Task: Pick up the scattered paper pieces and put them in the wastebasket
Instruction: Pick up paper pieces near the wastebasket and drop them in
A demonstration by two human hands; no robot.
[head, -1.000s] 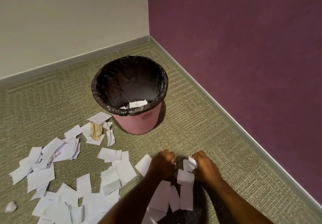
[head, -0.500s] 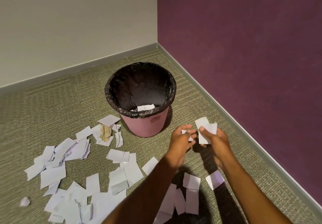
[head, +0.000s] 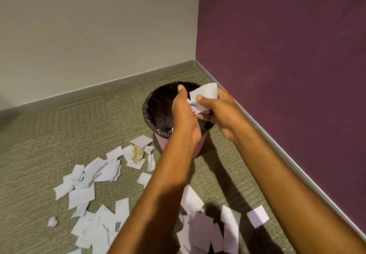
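Observation:
A pink wastebasket (head: 160, 144) lined with a black bag stands on the carpet near the room's corner. Both my hands hover over its mouth. My right hand (head: 219, 111) pinches white paper pieces (head: 206, 93) between thumb and fingers. My left hand (head: 183, 113) is pressed against the same bundle from the left, fingers extended upward; its palm side is hidden. Several white paper pieces (head: 83, 196) lie scattered on the floor to the left and in front of the basket, and one (head: 257, 216) lies alone at the right.
A small crumpled paper ball (head: 52, 222) lies at the lower left. A tan folded scrap (head: 137, 152) sits among the pieces beside the basket. A beige wall (head: 99, 26) and a purple wall (head: 287, 56) meet behind the basket, with a grey baseboard (head: 297, 166).
Both hands rose from the floor with gathered paper and moved forward over the wastebasket's mouth. The view tilted up toward the corner.

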